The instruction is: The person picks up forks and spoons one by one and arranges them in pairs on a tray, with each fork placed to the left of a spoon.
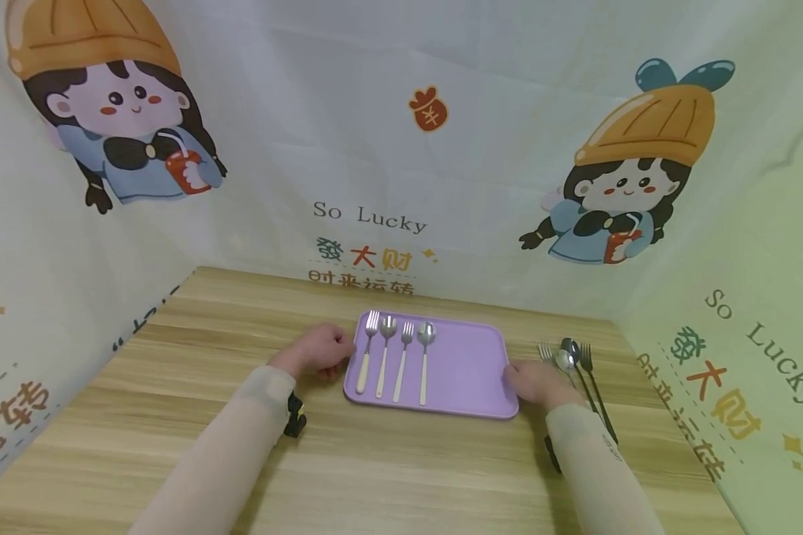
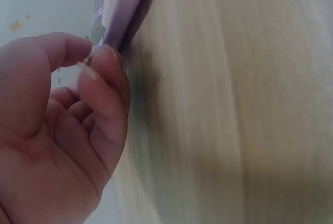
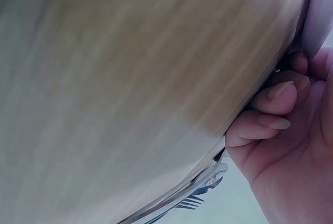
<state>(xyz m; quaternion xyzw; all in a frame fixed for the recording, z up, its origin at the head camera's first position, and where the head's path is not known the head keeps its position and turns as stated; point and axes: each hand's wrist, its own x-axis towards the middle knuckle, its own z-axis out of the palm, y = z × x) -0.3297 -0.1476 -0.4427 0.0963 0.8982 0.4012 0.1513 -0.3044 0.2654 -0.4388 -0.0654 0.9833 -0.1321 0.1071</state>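
A purple tray lies on the table, its rim held at both short sides. On its left half, two forks and two spoons with pale handles stand in a row: a fork, a spoon, a second fork and a second spoon. My left hand pinches the tray's left rim between thumb and fingers; the left wrist view shows the fingertips at that edge. At the opposite side my right hand grips the right rim, fingers curled under it in the right wrist view.
Right of the tray lie more utensils, partly behind my right hand: a dark fork, a dark spoon, a silver spoon and a silver fork. A printed cloth surrounds the wooden table at back and sides.
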